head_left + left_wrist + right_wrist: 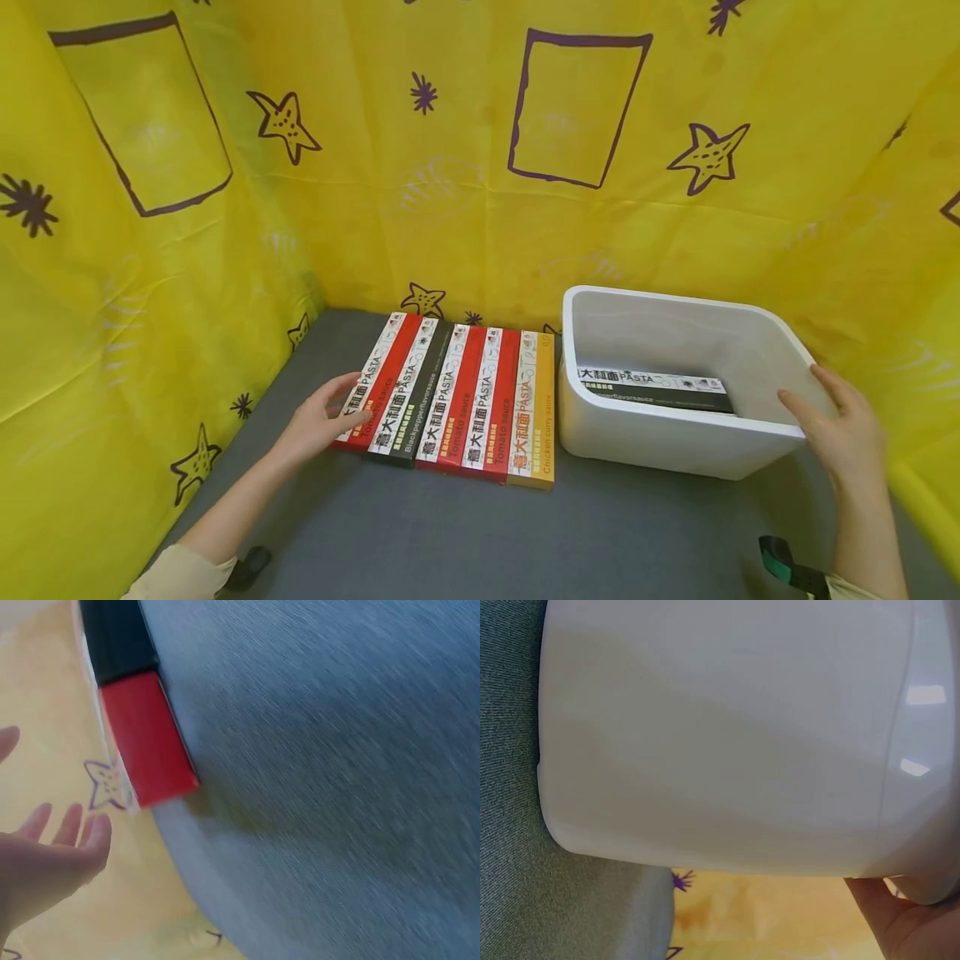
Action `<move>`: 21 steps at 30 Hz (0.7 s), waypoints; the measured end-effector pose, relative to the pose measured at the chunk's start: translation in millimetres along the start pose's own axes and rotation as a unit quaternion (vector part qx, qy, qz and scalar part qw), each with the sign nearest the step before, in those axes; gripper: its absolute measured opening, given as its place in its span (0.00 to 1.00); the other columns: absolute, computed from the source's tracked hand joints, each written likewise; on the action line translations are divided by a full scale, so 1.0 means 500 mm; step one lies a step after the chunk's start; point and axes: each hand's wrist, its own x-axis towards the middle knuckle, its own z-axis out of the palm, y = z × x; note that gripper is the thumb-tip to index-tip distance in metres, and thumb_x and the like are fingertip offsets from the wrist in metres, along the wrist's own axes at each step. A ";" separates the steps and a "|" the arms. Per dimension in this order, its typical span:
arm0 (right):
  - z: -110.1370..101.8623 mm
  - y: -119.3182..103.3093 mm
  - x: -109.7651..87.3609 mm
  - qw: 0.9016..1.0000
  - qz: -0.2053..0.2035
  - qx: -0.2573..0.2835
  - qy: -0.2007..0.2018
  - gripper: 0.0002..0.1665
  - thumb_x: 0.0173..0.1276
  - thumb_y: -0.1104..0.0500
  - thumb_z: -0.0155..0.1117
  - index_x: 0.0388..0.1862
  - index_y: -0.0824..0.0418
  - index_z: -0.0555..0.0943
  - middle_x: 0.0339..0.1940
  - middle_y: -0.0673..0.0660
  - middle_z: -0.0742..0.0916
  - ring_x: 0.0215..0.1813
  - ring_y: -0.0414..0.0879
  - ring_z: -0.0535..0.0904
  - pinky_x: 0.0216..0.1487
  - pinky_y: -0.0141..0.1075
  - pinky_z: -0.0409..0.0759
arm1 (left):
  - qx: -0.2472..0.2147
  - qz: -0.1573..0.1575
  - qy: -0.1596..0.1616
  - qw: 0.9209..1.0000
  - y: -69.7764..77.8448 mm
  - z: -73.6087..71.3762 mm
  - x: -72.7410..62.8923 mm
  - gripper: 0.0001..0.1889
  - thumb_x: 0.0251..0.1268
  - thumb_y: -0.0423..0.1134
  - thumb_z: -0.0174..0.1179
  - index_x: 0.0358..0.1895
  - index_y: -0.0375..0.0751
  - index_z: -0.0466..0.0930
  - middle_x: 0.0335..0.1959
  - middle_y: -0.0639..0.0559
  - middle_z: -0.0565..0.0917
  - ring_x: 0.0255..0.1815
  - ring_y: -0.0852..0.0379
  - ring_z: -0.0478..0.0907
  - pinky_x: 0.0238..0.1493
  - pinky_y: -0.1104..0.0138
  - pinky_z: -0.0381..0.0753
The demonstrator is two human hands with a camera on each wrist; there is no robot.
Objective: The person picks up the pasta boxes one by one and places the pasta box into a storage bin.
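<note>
Several long pasta boxes lie side by side on the table: a red tomato sauce box (389, 371) at the left end, a black pepper one (425, 392), two more red ones, and a yellow chicken curry box (534, 408). My left hand (318, 410) hovers at the leftmost red box with thumb and fingers spread; in the left wrist view the hand (52, 859) looks apart from that box's red end (148, 739). My right hand (847, 429) grips the right rim of a white bin (675, 446). Inside the bin lies a black pasta box (660, 392).
A grey cloth (450, 542) covers the table. Yellow curtains (465, 233) with purple drawings stand close behind and at both sides. The bin is just right of the yellow box. Its smooth side wall (720, 742) fills most of the right wrist view.
</note>
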 end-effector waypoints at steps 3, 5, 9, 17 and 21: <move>-0.003 0.002 0.001 1.000 0.001 0.000 0.002 0.42 0.69 0.47 0.58 0.75 0.65 0.58 0.75 0.72 0.59 0.73 0.70 0.52 0.71 0.58 0.49 | 0.026 0.002 -0.013 1.000 -0.015 -0.007 -0.001 0.44 0.59 0.47 0.67 0.74 0.34 0.55 0.72 0.32 0.60 0.68 0.31 0.60 0.64 0.41 0.62; -0.004 0.003 0.001 1.000 0.000 0.000 0.005 0.42 0.69 0.47 0.58 0.75 0.64 0.58 0.75 0.72 0.59 0.72 0.71 0.53 0.71 0.59 0.49 | 0.045 0.001 -0.028 0.999 -0.023 -0.009 -0.001 0.49 0.56 0.49 0.69 0.75 0.32 0.52 0.72 0.31 0.58 0.69 0.32 0.58 0.64 0.40 0.61; -0.003 0.006 0.002 1.000 0.001 -0.001 0.006 0.42 0.69 0.47 0.59 0.75 0.64 0.59 0.75 0.72 0.60 0.71 0.71 0.54 0.70 0.60 0.50 | 0.083 -0.004 -0.049 0.995 -0.036 -0.008 0.000 0.55 0.52 0.53 0.71 0.75 0.29 0.47 0.72 0.29 0.56 0.69 0.33 0.57 0.64 0.39 0.60; 0.001 0.007 0.003 1.000 -0.006 -0.004 0.007 0.41 0.69 0.47 0.59 0.74 0.65 0.60 0.74 0.73 0.61 0.71 0.72 0.54 0.70 0.60 0.49 | 0.085 0.005 -0.070 0.994 -0.054 -0.006 0.001 0.57 0.51 0.51 0.72 0.73 0.22 0.45 0.68 0.25 0.61 0.65 0.34 0.64 0.62 0.43 0.64; 0.002 0.007 0.004 1.000 -0.004 -0.003 0.008 0.42 0.68 0.47 0.59 0.75 0.64 0.59 0.74 0.73 0.61 0.71 0.72 0.54 0.70 0.61 0.49 | 0.081 0.023 -0.068 0.994 -0.057 -0.004 0.002 0.55 0.51 0.48 0.73 0.72 0.19 0.47 0.65 0.26 0.65 0.60 0.37 0.68 0.59 0.46 0.66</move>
